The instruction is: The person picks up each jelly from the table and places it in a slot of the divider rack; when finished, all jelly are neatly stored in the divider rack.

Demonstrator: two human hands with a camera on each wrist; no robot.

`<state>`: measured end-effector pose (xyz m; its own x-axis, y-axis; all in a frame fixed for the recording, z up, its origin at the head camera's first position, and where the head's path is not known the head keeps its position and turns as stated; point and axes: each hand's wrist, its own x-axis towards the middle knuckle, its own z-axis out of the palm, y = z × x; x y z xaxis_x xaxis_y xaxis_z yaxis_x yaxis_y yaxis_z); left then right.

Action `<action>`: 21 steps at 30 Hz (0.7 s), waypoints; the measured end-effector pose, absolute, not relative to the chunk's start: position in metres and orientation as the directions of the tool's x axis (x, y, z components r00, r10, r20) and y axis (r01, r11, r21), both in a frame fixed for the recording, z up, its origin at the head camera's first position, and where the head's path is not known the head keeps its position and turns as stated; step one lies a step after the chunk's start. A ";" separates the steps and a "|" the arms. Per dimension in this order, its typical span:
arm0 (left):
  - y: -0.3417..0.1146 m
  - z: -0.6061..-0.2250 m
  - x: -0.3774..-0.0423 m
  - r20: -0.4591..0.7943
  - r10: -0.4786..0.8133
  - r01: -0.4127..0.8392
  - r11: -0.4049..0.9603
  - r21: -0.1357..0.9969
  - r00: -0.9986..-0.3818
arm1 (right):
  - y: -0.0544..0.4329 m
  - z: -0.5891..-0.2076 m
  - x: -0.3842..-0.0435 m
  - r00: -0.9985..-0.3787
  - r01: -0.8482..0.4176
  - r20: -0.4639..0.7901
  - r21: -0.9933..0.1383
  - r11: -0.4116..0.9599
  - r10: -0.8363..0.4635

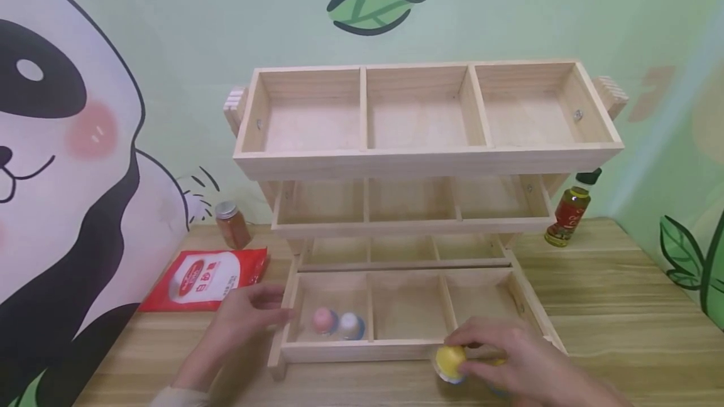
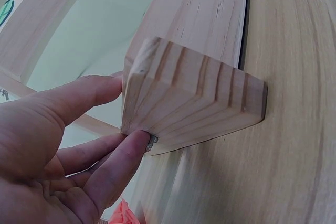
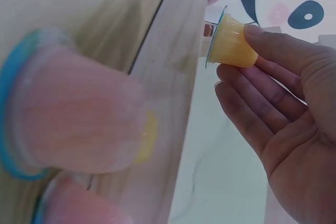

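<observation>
My right hand [image 1: 509, 357] pinches a yellow jelly cup [image 1: 450, 362] with a blue-edged lid, just in front of the wooden rack's [image 1: 367, 352] bottom tray. In the right wrist view, thumb and fingertips press its sides. A pink jelly cup [image 3: 79, 111] stands large in the foreground there, another pink cup [image 3: 79, 203] below it. Inside the tray's left compartment lie a pink cup [image 1: 324, 320] and a whitish cup [image 1: 351, 326]. At the tray's left side, my left hand [image 1: 240, 319] pinches the edge of the wooden side piece [image 2: 199, 87] between thumb and fingers.
Stepped upper trays [image 1: 430, 159], each with three compartments, rise behind the bottom one. To the left are a red and white bag [image 1: 206, 280] and a jar with a metal lid [image 1: 233, 228]. An oil bottle [image 1: 568, 212] stands right of the rack.
</observation>
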<state>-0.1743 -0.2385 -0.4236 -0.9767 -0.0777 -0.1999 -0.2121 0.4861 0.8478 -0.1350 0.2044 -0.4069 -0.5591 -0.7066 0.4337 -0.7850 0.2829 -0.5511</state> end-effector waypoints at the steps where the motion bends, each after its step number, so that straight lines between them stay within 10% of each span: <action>1: -0.238 -0.424 -0.174 -0.200 -0.076 -0.212 0.486 0.848 -0.977 | 0.203 -0.405 -0.136 -0.550 -0.798 0.461 -0.536 0.275 -0.696; 21: -0.238 -0.424 -0.174 -0.182 -0.059 -0.188 0.485 0.854 -0.981 | 0.172 -0.386 -0.163 -0.589 -0.805 0.539 -0.459 0.376 -0.602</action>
